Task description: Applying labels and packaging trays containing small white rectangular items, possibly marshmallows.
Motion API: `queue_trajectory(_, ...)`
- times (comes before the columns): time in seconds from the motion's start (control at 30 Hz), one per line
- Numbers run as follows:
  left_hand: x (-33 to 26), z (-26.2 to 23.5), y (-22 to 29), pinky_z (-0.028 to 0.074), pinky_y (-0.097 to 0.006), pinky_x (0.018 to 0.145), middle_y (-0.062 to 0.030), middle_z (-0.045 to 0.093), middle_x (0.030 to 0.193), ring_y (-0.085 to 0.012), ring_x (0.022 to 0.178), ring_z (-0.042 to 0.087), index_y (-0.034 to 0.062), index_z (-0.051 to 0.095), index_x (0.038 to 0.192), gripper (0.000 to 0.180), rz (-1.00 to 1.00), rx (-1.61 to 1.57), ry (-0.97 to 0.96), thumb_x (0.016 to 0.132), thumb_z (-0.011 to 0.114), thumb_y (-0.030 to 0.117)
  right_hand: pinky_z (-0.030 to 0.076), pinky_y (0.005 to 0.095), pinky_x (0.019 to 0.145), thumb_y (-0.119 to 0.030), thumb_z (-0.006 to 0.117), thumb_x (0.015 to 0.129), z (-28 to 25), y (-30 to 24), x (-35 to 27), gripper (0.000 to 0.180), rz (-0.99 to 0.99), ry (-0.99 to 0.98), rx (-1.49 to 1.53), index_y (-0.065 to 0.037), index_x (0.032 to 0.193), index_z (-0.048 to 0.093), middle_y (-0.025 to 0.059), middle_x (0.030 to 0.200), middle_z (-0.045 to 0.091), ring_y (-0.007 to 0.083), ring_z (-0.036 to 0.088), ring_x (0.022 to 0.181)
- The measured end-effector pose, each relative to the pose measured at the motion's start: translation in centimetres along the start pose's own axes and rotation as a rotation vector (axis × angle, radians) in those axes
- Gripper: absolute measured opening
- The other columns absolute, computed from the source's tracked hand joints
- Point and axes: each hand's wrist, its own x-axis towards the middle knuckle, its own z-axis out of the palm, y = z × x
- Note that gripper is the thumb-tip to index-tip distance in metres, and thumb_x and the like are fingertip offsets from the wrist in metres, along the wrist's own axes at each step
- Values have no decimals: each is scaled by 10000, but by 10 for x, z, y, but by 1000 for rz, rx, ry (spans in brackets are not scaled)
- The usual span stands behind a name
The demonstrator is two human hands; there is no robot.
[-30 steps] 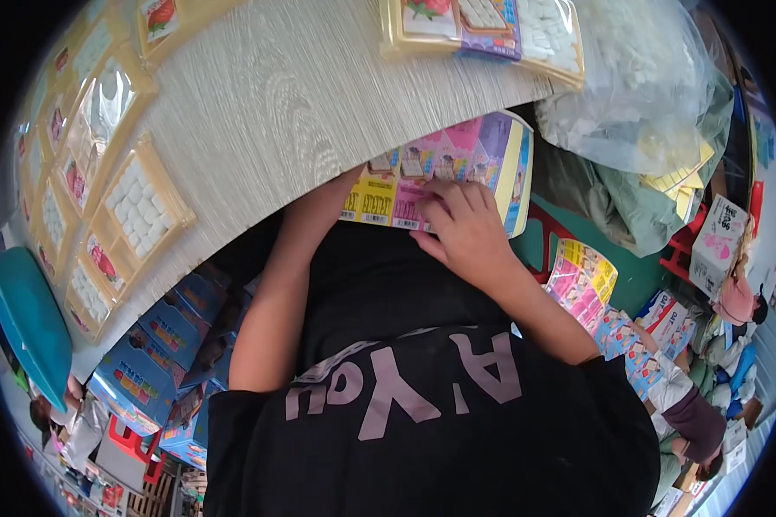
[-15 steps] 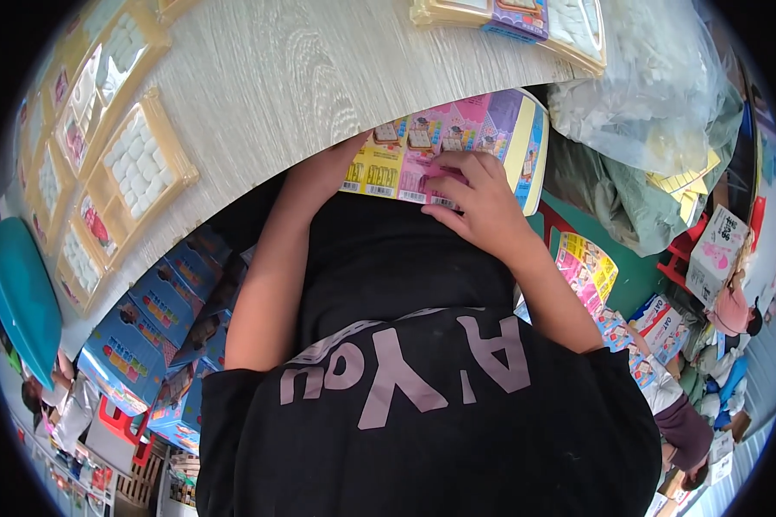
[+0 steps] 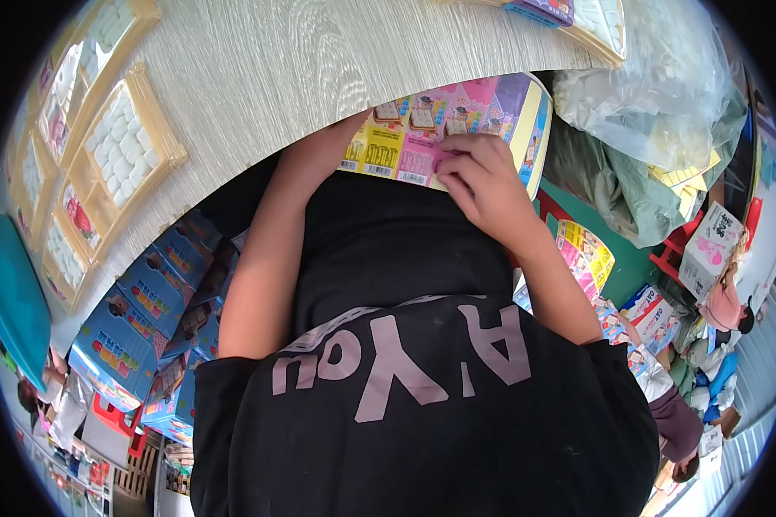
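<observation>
A colourful printed sheet (image 3: 390, 142), like a sheet of stickers or labels, lies across my lap, partly under the table edge. It has yellow, pink and purple columns with small pictures. My right hand (image 3: 489, 179) rests over its pink and purple part, fingers bent and drawn toward the thumb. Whatever the fingertips may pinch is too small to make out. My left hand (image 3: 328, 152) reaches to the sheet's left side; its fingers are hidden beneath the table edge.
On the table (image 3: 259, 69), clear trays of white pieces (image 3: 122, 146) stand left and another packed tray (image 3: 599, 26) far right. Clear plastic bags (image 3: 647, 95) hang at right. Blue boxes (image 3: 125, 345) are stacked lower left, beside a teal stool or tub (image 3: 15, 297). Other people (image 3: 679, 422) sit farther off.
My right hand has shifted slightly right over the sheet, its fingers drawn in more. The whole view has moved a little, with the table trays sliding up and left.
</observation>
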Motion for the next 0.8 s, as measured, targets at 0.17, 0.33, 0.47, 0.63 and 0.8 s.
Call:
queue_trajectory(0.17,-2,-2,-1,512,-283,825,-95,713,1047,-120,929,650,-23,635,1229,433,37,15,25,967,668,320,428,392,960,-73,629,887,-41,20,-19,93,208,337,-195,-37,972,630,132,1133,629,308,565,1059)
queue_trajectory(0.33,-4,-3,5,507,-301,858,-107,715,1073,-151,965,663,-9,625,1251,455,142,68,-15,964,662,341,425,315,926,-114,523,1010,-122,82,-101,154,516,630,-12,7,1030,618,99,1145,630,189,557,1019)
queue_trajectory(0.47,-9,-5,7,504,-328,889,-141,709,1107,-204,1021,673,-8,599,1275,480,91,95,-11,965,645,356,446,234,786,-124,520,1022,-181,56,-144,156,680,528,155,11,1053,591,103,1117,631,101,571,853)
queue_trajectory(0.63,-37,-4,34,508,-451,926,-245,667,1166,-391,1094,646,22,438,1385,562,-95,239,-169,962,611,350,471,239,636,-90,531,1012,-185,-9,-110,103,698,220,484,9,1028,550,140,1093,633,117,575,680)
queue_trajectory(0.8,-74,-17,50,532,-449,837,-217,628,1141,-412,1057,610,-26,462,1326,570,219,702,151,914,654,319,456,322,863,-91,564,965,-185,-34,-77,96,447,-41,558,-3,982,529,195,1058,635,201,593,925)
